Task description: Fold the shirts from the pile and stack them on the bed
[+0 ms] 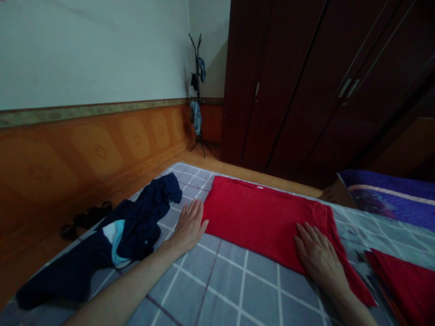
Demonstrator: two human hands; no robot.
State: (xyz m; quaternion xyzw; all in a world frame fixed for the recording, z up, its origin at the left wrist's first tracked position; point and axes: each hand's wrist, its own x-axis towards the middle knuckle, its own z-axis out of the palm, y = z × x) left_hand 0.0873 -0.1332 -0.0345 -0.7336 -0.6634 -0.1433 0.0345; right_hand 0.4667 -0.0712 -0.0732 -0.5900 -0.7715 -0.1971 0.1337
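A red garment (254, 217), folded into a wide rectangle with a small white label at its far edge, lies on the grey checked bedspread (231, 271). At its left edge rests my left hand (189, 226), fingers stretched out and thumb touching the cloth. My right hand (319, 258) lies flat on the right part of the red garment, fingers spread. A strip of red cloth slants toward me beyond that hand. To the left of my left hand is a crumpled dark navy garment (136, 231) with white and light blue patches.
A folded red stack (408, 280) lies at the right. Behind it is a purple patterned cover (394, 194). Beyond the bed stand a dark wooden wardrobe (288, 90) and a coat rack (198, 90) with clothes. Dark shoes (88, 217) sit on the floor at left.
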